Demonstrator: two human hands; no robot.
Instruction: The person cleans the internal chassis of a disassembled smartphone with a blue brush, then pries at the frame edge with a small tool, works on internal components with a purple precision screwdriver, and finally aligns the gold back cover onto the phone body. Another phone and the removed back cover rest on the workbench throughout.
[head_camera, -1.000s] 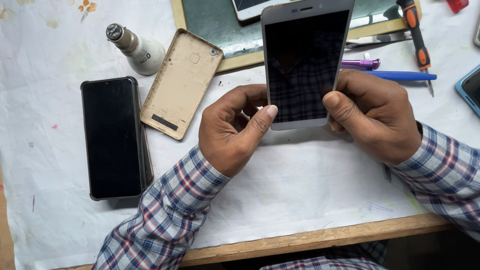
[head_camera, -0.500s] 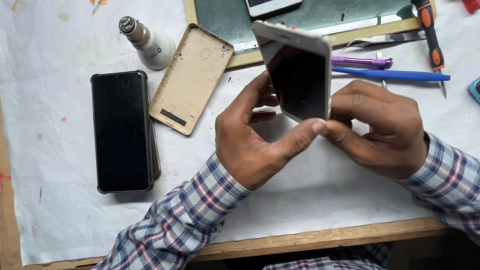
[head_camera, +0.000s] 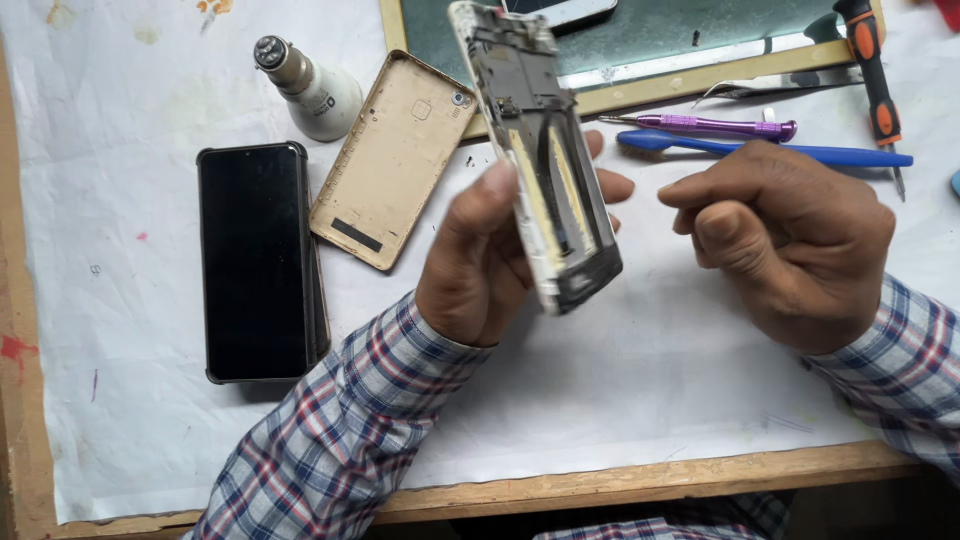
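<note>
Phone repair bench, by the look of it: opened white phone frame (head_camera: 540, 160) gripped in the left hand (head_camera: 480, 265), detached gold back cover (head_camera: 392, 160) and black smartphone (head_camera: 258, 262) left of that hand, purple precision screwdriver (head_camera: 715, 126), blue plastic pry tool (head_camera: 760, 152) beyond the right hand (head_camera: 790, 250), paper-covered wooden counter (head_camera: 640, 480).

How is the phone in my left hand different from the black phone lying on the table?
The opened phone is held tilted in the left hand, while the black phone lies flat on the white sheet. The opened phone shows bare insides with its back cover off; the black phone shows a dark screen. Both are slim rectangles of similar size.
</note>
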